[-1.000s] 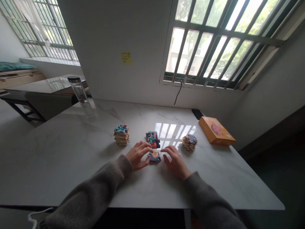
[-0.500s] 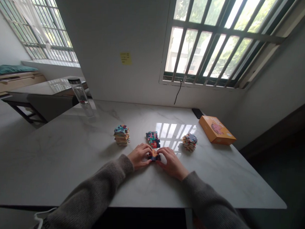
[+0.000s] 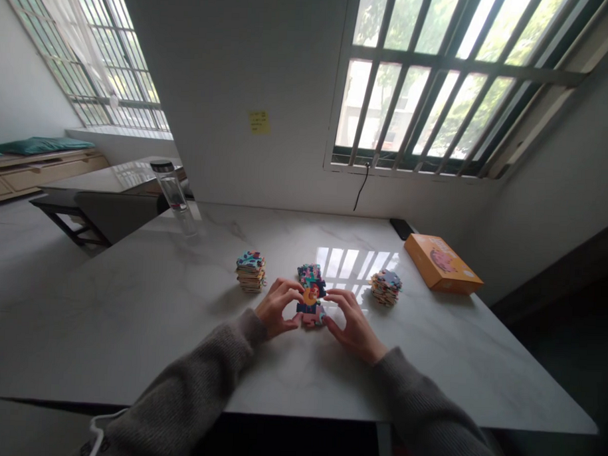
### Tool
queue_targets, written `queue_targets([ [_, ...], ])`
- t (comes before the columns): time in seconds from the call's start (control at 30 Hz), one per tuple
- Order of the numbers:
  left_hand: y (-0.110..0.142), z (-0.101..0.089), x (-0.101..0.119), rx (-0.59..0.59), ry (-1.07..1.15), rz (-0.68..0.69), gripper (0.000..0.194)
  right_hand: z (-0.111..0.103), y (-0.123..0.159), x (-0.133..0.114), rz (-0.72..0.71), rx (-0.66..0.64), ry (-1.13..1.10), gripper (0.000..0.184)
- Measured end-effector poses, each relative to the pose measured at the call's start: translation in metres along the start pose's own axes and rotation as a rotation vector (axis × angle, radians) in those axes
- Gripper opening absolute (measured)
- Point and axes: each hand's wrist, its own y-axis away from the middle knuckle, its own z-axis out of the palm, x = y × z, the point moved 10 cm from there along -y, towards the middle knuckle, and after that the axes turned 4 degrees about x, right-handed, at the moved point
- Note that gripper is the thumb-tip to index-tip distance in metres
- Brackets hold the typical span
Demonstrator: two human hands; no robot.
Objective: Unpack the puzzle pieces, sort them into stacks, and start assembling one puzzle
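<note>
A short strip of joined jigsaw puzzle pieces (image 3: 311, 296) lies on the white marbled table, with dark blue, orange and pink print. My left hand (image 3: 281, 308) is curved at its left edge, thumb and forefinger tips against the lower pieces. My right hand (image 3: 349, 323) mirrors it on the right edge, its thumb by the pink piece at the near end. Both hands grip the strip between them from the sides. To the left stands a stack of puzzle pieces (image 3: 251, 273); a second stack of pieces (image 3: 385, 288) stands to the right.
An orange box (image 3: 441, 263) lies at the back right, beside a black phone (image 3: 400, 229). A clear bottle with a dark lid (image 3: 170, 185) stands at the table's back left. The table's near edge (image 3: 302, 415) runs below my forearms.
The orange and pink pieces now meet the far pieces, closing the small gap. My fingers have spread wider, showing more of the pieces. The whole view has shifted slightly.
</note>
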Motion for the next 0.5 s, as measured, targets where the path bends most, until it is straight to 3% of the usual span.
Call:
queue_targets([
  [0.17, -0.014, -0.078, -0.014, 0.276, -0.178, -0.004, 0.03, -0.009, 0.002, 0.012, 0.065, 0.063, 0.035, 0.033],
  [0.27, -0.019, -0.114, -0.037, 0.347, -0.258, -0.066, 0.026, -0.009, 0.002, 0.014, 0.068, 0.061, 0.03, 0.032],
  [0.37, -0.017, -0.13, -0.064, 0.358, -0.297, -0.13, 0.019, -0.008, 0.001, 0.013, 0.068, 0.055, 0.034, 0.031],
  [0.5, -0.001, -0.134, -0.102, 0.38, -0.277, -0.268, 0.013, -0.008, 0.0, 0.01, 0.058, 0.055, 0.039, 0.03],
])
